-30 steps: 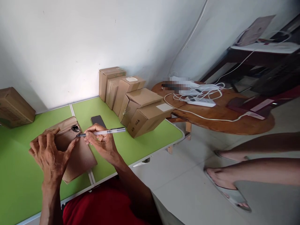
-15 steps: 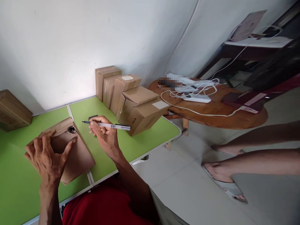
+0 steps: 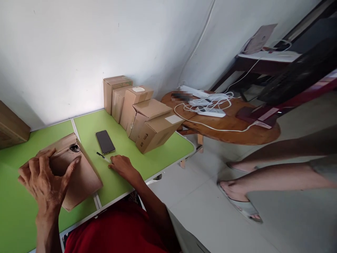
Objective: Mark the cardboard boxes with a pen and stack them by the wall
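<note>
A brown cardboard box (image 3: 84,175) lies flat on the green table, with a dark scribbled patch near its far right corner. My left hand (image 3: 46,175) grips its left part, thumb on the top face and fingers curled toward the left edge. To the right of the box, my right hand (image 3: 122,166) is closed around a pen (image 3: 104,158) held low at the tabletop. The pen's dark end points away to the left, and the fingers cover its other end. Just beyond the pen lies a smartphone (image 3: 105,141), dark screen up.
Several cardboard boxes (image 3: 158,131) stand in a row at the table's back right, and another box (image 3: 12,124) is at the far left. Beside the green table (image 3: 129,179), a round wooden table (image 3: 223,135) carries power strips and white cables (image 3: 212,111). A person's legs (image 3: 279,179) are at right.
My right hand has turned over and brought the pen down to the tabletop, uncovering the phone. My left hand keeps its grip on the box. The view has shifted slightly.
</note>
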